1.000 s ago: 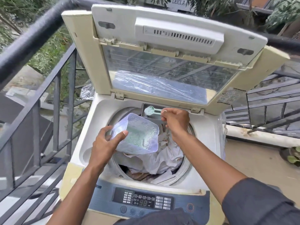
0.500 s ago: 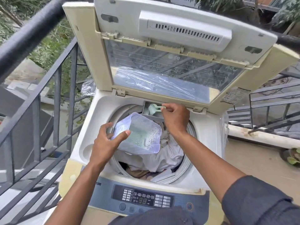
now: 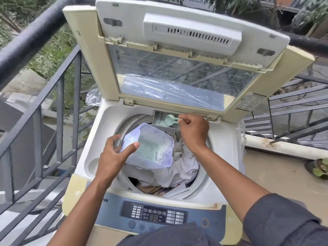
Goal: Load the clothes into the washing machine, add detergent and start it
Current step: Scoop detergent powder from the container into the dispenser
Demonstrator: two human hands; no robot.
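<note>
At frame centre, the left hand [image 3: 113, 157] grips a clear plastic detergent tub [image 3: 150, 148] while the right hand [image 3: 193, 129] pinches a pale green plastic scoop [image 3: 170, 119] over the grey dispenser drawer [image 3: 159, 118].

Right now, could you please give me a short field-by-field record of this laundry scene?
machine: top-loading washing machine, lid up
drum: clothes inside, mostly white
left hand: holds clear detergent tub, tilted over the drum
right hand: pinches green scoop by its handle
scoop position: over the detergent drawer at the back rim
display: lit
surroundings: metal railing on the left
</note>
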